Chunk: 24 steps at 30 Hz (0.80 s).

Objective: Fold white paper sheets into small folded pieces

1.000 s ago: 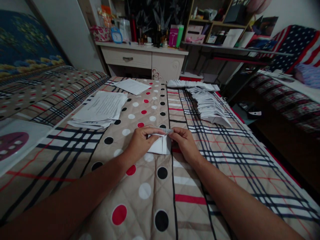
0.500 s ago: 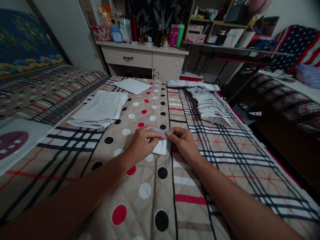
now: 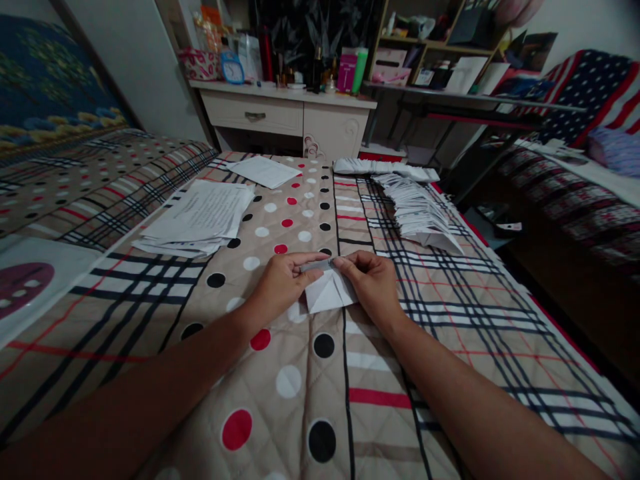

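Note:
A small folded piece of white paper [image 3: 324, 293] is held just over the patterned bedspread [image 3: 290, 413], with crease lines showing on its near face. My left hand [image 3: 285, 279] pinches its left edge between thumb and fingers, the index finger stretched along the top. On the other side my right hand [image 3: 371, 280] grips the paper's upper right, thumb on the near face. The two sets of fingertips almost meet at the top fold, and they hide part of it.
To the left lies a stack of printed sheets [image 3: 200, 212], with a white sheet [image 3: 265, 171] beyond it. A fanned row of folded papers [image 3: 417, 207] and another folded bundle [image 3: 385, 169] lie at the right. A white dresser [image 3: 253, 113] stands past the bed.
The paper's top strip has been turned, and more of its creased white face now shows below my fingers. My left index finger has straightened along the top edge.

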### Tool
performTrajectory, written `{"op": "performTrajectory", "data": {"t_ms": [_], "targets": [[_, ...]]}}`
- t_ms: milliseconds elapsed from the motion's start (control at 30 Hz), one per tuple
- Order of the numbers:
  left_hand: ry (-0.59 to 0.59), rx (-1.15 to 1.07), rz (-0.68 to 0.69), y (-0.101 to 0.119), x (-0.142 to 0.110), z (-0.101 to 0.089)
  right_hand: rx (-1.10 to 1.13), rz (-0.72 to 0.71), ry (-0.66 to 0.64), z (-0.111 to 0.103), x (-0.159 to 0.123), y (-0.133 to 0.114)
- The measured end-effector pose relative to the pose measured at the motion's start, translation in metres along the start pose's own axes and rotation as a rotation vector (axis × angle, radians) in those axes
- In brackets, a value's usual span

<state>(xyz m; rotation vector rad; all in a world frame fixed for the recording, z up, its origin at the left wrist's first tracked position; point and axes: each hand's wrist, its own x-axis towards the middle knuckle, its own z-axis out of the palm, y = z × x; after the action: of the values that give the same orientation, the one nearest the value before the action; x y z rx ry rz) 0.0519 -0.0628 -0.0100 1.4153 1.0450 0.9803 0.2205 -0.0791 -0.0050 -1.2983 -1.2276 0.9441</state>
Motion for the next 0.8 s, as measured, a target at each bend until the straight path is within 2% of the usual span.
{"op": "performTrajectory", "data": {"t_ms": [67,200,300,467,600,800], "targets": [[0.051,-0.041,-0.027,0.001,0.0,0.001,0.003,-0.011,0.027,-0.001,0.001,0.001],[0.217,-0.106,0.003,-0.002,0.002,0.001,0.072,-0.01,-0.063,0.001,0.003,0.004],[0.265,-0.112,-0.005,-0.005,0.005,-0.002,0.077,0.004,-0.1,0.002,0.003,0.006],[0.24,0.1,0.109,-0.007,0.013,-0.01,-0.064,0.004,-0.117,-0.001,0.006,0.013],[0.208,0.248,0.147,-0.006,0.017,-0.015,-0.201,-0.083,-0.119,-0.004,0.011,0.02],[0.087,0.394,0.272,-0.002,0.016,-0.019,-0.219,-0.202,-0.169,-0.005,0.012,0.019]]}}
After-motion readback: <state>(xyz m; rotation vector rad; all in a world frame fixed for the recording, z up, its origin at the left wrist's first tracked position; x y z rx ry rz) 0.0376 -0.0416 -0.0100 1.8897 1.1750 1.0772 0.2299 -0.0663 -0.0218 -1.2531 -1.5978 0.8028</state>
